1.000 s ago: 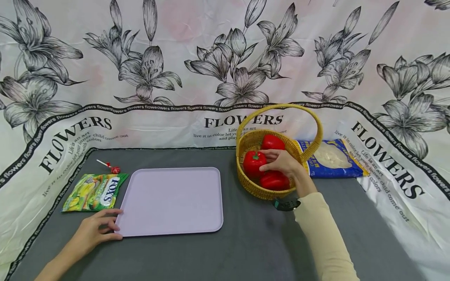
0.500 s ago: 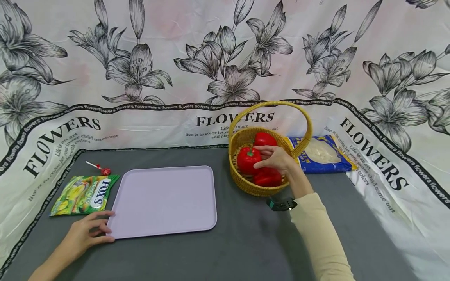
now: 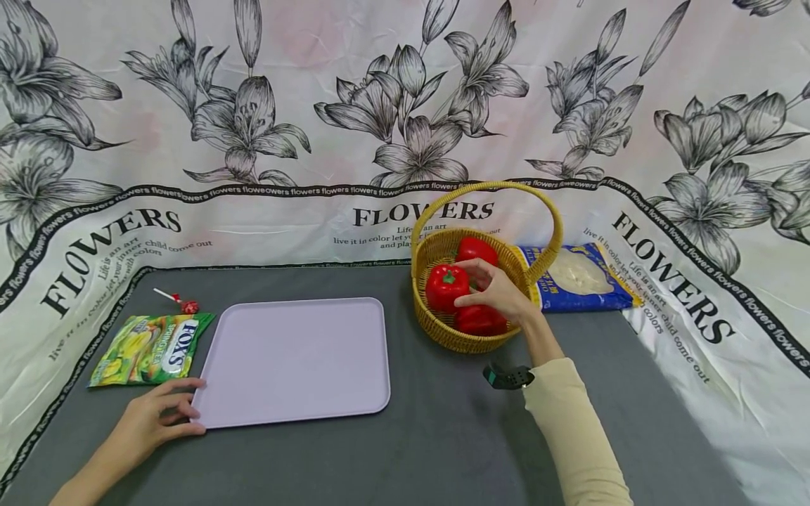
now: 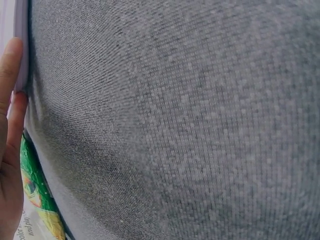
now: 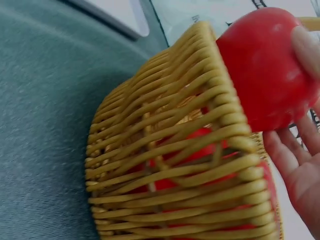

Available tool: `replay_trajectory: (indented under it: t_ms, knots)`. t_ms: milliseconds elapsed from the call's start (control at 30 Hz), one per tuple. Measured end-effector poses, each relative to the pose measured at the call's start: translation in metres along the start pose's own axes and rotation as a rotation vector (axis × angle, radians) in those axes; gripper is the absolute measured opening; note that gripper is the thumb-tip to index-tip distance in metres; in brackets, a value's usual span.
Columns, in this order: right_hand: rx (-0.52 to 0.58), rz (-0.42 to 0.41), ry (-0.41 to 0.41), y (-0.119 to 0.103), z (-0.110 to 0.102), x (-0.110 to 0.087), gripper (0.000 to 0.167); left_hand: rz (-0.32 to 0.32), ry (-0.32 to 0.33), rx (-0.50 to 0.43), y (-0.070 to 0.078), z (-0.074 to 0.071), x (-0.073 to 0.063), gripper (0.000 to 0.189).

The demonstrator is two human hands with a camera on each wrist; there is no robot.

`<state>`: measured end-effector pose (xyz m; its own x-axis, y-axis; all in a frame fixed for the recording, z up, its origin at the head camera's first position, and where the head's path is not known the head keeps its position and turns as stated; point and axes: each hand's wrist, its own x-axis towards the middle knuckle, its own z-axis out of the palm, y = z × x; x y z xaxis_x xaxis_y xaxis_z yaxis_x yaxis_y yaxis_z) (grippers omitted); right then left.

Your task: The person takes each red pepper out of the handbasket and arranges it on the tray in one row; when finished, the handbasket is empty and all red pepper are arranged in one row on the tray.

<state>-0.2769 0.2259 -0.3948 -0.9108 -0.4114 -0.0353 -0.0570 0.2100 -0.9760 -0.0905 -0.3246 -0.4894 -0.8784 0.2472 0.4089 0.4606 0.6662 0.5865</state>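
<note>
My right hand [image 3: 496,289] grips a red bell pepper [image 3: 446,287] between thumb and fingers. That pepper has a green stem and is over the yellow wicker basket [image 3: 436,336]. In the right wrist view the held pepper [image 5: 267,67] shows above the woven rim, with fingers beneath it. Two more red peppers lie in the basket, one behind [image 3: 476,249] and one in front [image 3: 481,321], partly covered by my hand. On the left, my left hand [image 3: 152,416] touches the left edge of a pale purple tray [image 3: 291,362] with extended fingertips.
A green Fox's candy bag [image 3: 148,350] lies left of the tray, with a red lollipop [image 3: 188,306] behind it. Right of the basket is a blue and yellow packet [image 3: 579,280]. The basket's tall handle [image 3: 487,185] arches above it. A flowered cloth hangs behind.
The whole head view has shifted slightly left. My right hand has kept hold of the pepper, which has tilted a little and moved only slightly. My left hand stays at the tray edge.
</note>
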Motion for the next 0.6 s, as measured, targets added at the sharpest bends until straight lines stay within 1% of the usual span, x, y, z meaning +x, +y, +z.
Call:
replay_trajectory:
  t_ms: [100, 267, 400, 533, 600]
  knots:
    - [0.009, -0.019, -0.016, 0.003, 0.002, 0.000, 0.063, 0.004, 0.005, 0.005, -0.001, 0.000, -0.001, 0.041]
    - [0.024, -0.014, 0.001, 0.004, 0.002, 0.001, 0.063, 0.000, 0.008, 0.001, 0.000, 0.000, 0.001, 0.041]
    - [0.043, 0.013, 0.035, 0.003, 0.000, 0.000, 0.063, -0.005, 0.010, -0.001, 0.001, 0.000, 0.001, 0.041]
    - [0.101, 0.059, 0.064, -0.003, -0.001, -0.001, 0.065, -0.012, 0.013, -0.001, 0.003, 0.000, 0.001, 0.040]
    - [0.142, 0.100, 0.078, -0.006, -0.001, -0.003, 0.066, -0.019, 0.013, -0.001, 0.004, 0.000, 0.001, 0.040]
